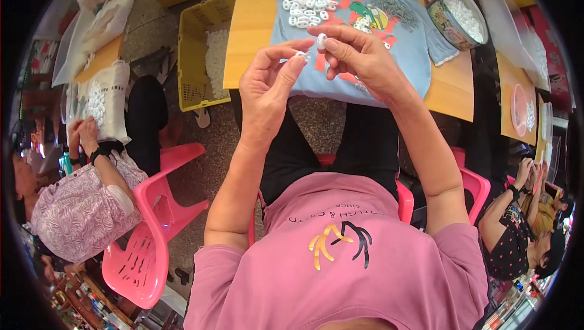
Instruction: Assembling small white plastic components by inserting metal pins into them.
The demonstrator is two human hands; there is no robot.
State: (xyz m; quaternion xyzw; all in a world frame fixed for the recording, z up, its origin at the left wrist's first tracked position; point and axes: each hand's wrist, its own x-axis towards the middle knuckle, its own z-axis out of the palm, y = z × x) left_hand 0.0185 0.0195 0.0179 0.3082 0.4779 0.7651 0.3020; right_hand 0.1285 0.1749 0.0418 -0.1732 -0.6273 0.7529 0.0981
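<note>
A yellow crate stood at the upper left of the frame on a speckled floor. Lower left was a pink plastic chair, beside a person in a patterned shirt. At the right edge, a round pink dish sat on another tabletop.

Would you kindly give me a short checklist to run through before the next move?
1. Left hand pinches a small white piece: ok.
2. Right hand pinches a white oval piece: ok.
3. Left-hand piece fully visible: not ok, fingers partly cover it.
4. Left-hand piece undamaged: cannot tell, too small.
5. More white pieces lie on the blue shirt: ok.
6. Round tin open: ok.
</note>
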